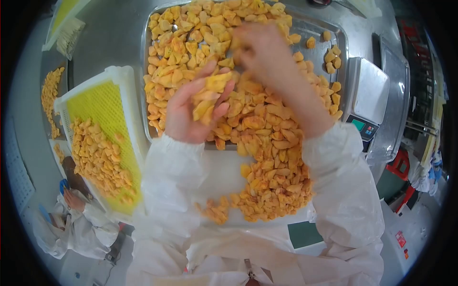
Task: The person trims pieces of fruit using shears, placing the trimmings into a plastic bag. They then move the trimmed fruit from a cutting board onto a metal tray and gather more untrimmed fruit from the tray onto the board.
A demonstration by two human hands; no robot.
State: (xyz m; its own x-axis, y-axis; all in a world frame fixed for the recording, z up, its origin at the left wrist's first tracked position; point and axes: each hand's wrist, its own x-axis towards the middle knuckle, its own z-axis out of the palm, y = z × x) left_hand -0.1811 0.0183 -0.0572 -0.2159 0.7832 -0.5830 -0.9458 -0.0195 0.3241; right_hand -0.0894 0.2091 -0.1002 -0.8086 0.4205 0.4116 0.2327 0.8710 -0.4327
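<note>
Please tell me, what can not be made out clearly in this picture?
Head view only:
- right hand: motion blur; whether it grips anything cannot be told.
- left hand: palm hidden by the pieces it holds.
- scale: display too small to read.
- tray: near rim mostly hidden by pieces and sleeves.
- co-worker: small and warped beside the dark lens edge; their work is unclear.

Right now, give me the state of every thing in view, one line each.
Left hand: cupped palm up, holding a handful of yellow-orange fruit pieces.
Right hand: blurred, fingers down on the heap in the tray; grip unclear.
Shallow steel tray: heaped with pieces, far right corner sparse.
White plastic crate with yellow mesh: partly covered with pieces.
Grey digital scale: display unreadable.
</note>
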